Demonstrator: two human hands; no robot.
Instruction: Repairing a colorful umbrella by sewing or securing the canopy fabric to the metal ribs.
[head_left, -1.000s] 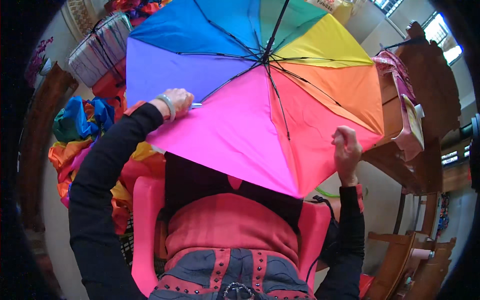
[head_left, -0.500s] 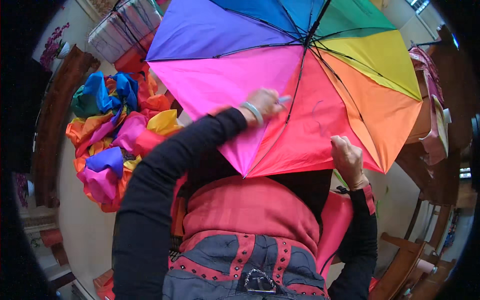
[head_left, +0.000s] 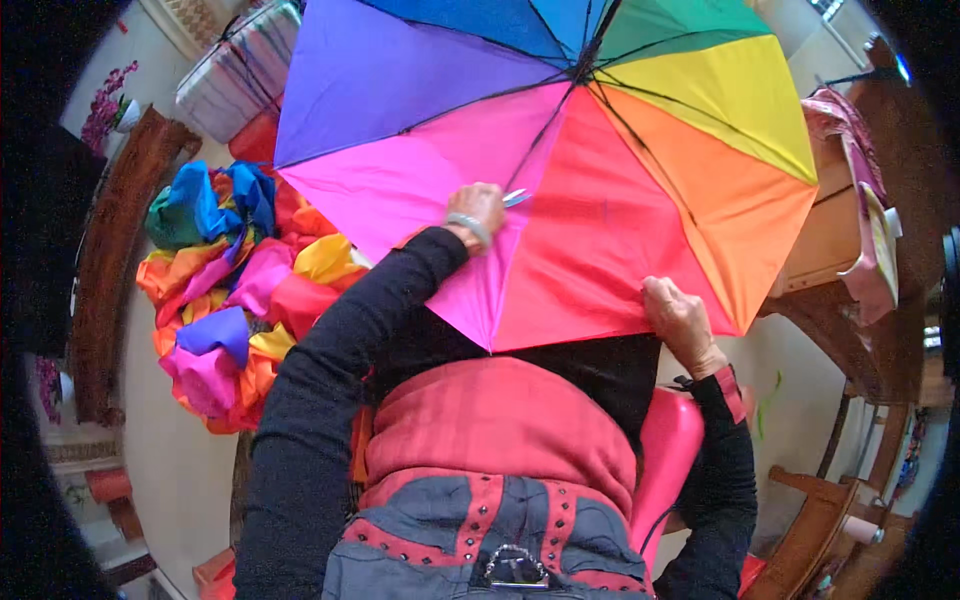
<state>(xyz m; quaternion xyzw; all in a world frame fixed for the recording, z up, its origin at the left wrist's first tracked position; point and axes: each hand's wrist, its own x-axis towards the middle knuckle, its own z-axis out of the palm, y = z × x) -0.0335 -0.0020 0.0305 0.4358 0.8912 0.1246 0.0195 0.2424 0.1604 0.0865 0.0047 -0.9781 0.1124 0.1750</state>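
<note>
A rainbow umbrella [head_left: 600, 230] is spread open in front of me, its inner side with black ribs and shaft toward me. My left hand [head_left: 478, 212], with a pale bangle at the wrist, is closed over the pink panel near the pink-red seam. From its fingers sticks a small pale pointed tool [head_left: 515, 198], whose kind I cannot make out. My right hand [head_left: 680, 318] is closed on the lower part of the red panel, near its hem. The umbrella's top edge runs out of view.
To the left lies a heap of crumpled multicoloured umbrella cloth [head_left: 230, 300]. Behind it stands a pale streaked box-shaped thing [head_left: 235, 75]. Wooden furniture [head_left: 850, 340] is at the right, beside a cloth-draped box [head_left: 830, 220]. A bright pink object [head_left: 668, 440] is by my right forearm.
The umbrella has shifted left and turned slightly. My left hand has moved left with the small tool, from beside the rib onto the pink panel. My right hand has moved slightly left.
</note>
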